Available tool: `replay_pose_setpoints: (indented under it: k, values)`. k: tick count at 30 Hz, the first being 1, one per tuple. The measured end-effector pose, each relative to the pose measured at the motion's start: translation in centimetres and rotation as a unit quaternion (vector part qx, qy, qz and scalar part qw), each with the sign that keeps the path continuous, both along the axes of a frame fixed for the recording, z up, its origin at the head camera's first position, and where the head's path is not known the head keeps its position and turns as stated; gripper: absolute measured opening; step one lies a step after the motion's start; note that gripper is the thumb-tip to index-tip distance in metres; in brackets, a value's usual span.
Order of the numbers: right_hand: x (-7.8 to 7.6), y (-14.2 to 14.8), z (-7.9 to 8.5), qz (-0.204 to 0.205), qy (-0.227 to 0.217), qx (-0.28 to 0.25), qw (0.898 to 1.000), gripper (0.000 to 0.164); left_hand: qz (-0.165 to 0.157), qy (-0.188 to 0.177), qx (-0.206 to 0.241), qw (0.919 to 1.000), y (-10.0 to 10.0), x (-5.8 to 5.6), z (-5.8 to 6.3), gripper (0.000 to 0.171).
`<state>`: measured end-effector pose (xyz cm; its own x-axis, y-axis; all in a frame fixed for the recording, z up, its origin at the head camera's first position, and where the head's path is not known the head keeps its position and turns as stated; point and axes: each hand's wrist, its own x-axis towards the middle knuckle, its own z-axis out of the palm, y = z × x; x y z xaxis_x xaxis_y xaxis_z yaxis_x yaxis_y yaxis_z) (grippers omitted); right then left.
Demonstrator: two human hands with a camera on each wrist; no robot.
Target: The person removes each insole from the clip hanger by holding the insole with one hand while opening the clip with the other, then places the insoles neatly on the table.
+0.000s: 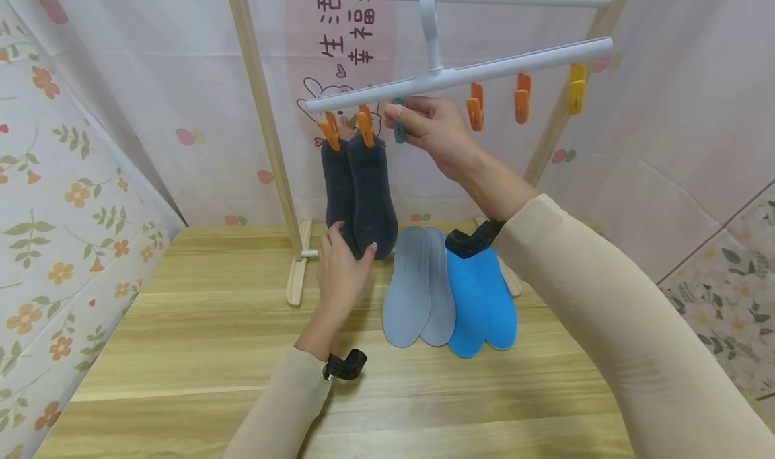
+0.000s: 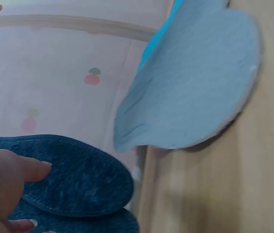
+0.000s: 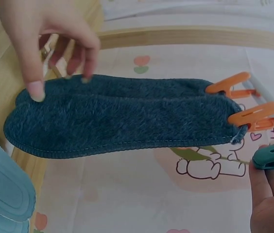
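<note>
Two dark blue, fuzzy insoles (image 1: 374, 200) hang side by side from two orange clothespins (image 1: 365, 126) at the left end of a white hanger (image 1: 460, 77). My left hand (image 1: 343, 270) is at their lower ends, its thumb and fingers loosely spread and touching the fabric. Up by the hanger bar, my right hand (image 1: 445, 132) pinches a teal clothespin (image 1: 399, 132) between thumb and fingers, just right of the insoles. In the right wrist view, that teal clothespin (image 3: 273, 156) rests against the fingertips, with the thumb hidden.
On the wooden table (image 1: 200, 351), a grey insole pair (image 1: 407, 297) and a bright blue insole pair (image 1: 469, 311) lean near the rack's base. The rack's wooden post (image 1: 262, 109) stands left. Two more orange clothespins (image 1: 523, 99) and a yellow clothespin (image 1: 577, 90) hang at right.
</note>
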<state>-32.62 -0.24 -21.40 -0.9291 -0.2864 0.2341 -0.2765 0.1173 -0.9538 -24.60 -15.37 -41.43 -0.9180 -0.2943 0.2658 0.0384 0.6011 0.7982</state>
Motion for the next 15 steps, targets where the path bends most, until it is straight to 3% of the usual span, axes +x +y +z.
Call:
replay_pose_setpoints:
  k: [3,9,15]
  values:
    - [0.1,0.1,0.0,0.007,0.005,-0.003,1.000,0.046,-0.015,0.007,0.017,0.9997,-0.4,-0.5,0.3,0.077]
    - [0.2,0.2,0.0,0.009,0.005,-0.004,1.000,0.045,-0.057,0.020,0.089,0.9942,-1.0,-1.3,0.0,0.077]
    - [0.3,0.3,-0.1,0.012,0.007,-0.006,1.000,0.044,-0.067,0.035,0.130,0.9886,-1.2,-1.6,-0.1,0.069]
